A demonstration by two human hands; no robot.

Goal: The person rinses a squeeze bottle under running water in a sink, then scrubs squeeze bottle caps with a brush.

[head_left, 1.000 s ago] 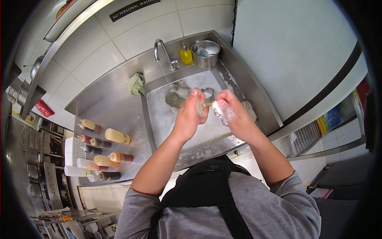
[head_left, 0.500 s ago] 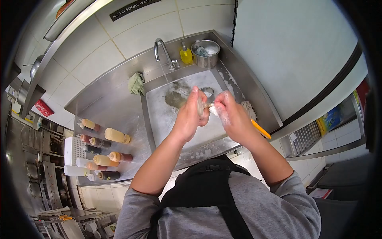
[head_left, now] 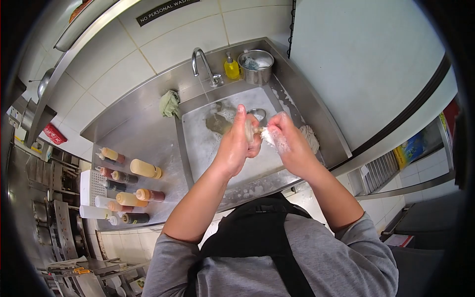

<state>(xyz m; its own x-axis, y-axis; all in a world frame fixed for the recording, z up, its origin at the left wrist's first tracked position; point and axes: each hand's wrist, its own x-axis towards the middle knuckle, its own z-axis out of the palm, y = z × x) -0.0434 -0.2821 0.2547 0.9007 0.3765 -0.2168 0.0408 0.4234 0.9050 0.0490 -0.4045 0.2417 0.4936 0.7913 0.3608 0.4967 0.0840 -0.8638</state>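
Over the sink (head_left: 235, 171), my left hand (head_left: 236, 141) is closed around a small translucent plastic piece (head_left: 250, 127), with the thumb pointing up. Most of that piece is hidden by the fingers, so its exact kind is unclear. Close beside it, my right hand (head_left: 292, 146) grips a brush whose white, foamy end (head_left: 267, 135) meets the plastic piece. The brush's handle is out of sight behind my hand and forearm. Suds cover the right thumb and its base. Beneath my hands, soapy water (head_left: 217, 123) fills the basin, and a round metal item (head_left: 258, 113) sits in it.
A tap (head_left: 200, 62) runs at the back, near a yellow soap bottle (head_left: 231, 67) and a metal pot (head_left: 256, 74). A green cloth (head_left: 169, 104) lies left, a white cloth (head_left: 309, 139) right. Several squeeze bottles (head_left: 146, 169) and a white perforated basket (head_left: 89, 185) occupy the left counter.
The orange handle that stuck out past my right wrist is now hidden. My right hand has turned slightly, while my left hand stays in nearly the same place.
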